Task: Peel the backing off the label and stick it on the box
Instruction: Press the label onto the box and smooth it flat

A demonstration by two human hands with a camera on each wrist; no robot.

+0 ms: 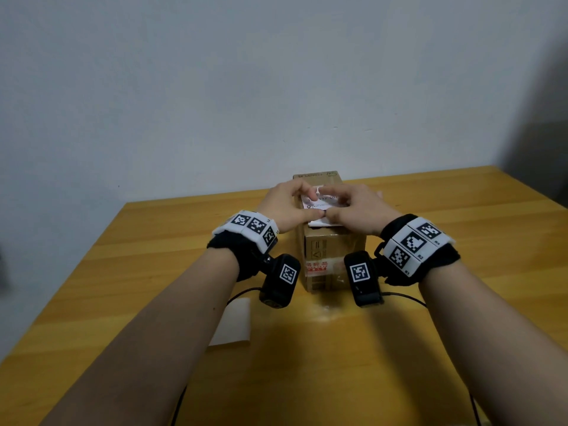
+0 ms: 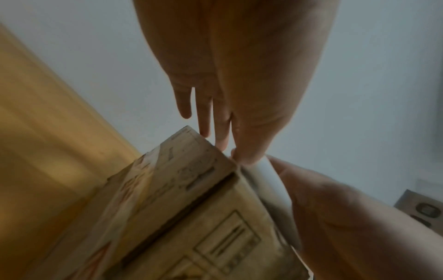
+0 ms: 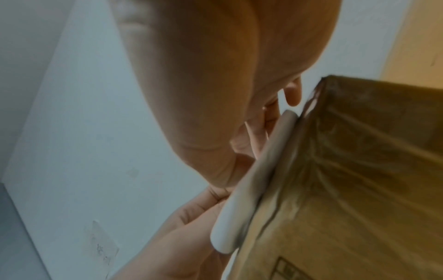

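While both hands meet over the box [image 1: 333, 250], the label [image 1: 319, 204] lies on its top face, near edge overhanging toward 6 o'clock. Box stands on the table [image 1: 153, 272] at centre, long axis 12 to 6.

Grip: left hand [image 1: 289, 207] and right hand [image 1: 358, 207] each have fingers curled onto the label; thumbs tip to tip at the near edge. Left wrist view shows a thin white sheet [image 2: 268, 181] curving up off the box corner between the two hands; right wrist view shows it [image 3: 242, 191] as a rolled lip along the box edge. Judgement: both pinch the label.

Handling (judgement): label is light, limp paper, creases readily, adhesive side will grab on contact. Best held at corners or edges only, laid down from one edge. Box looks stiff, unlikely to shift.

Hidden: fingertips cover most of the label; cannot tell whether backing is off or how much is stuck. White sheet [image 1: 233, 324] on the table at 7 o'clock, possibly backing, unconfirmed. Print is illegible.
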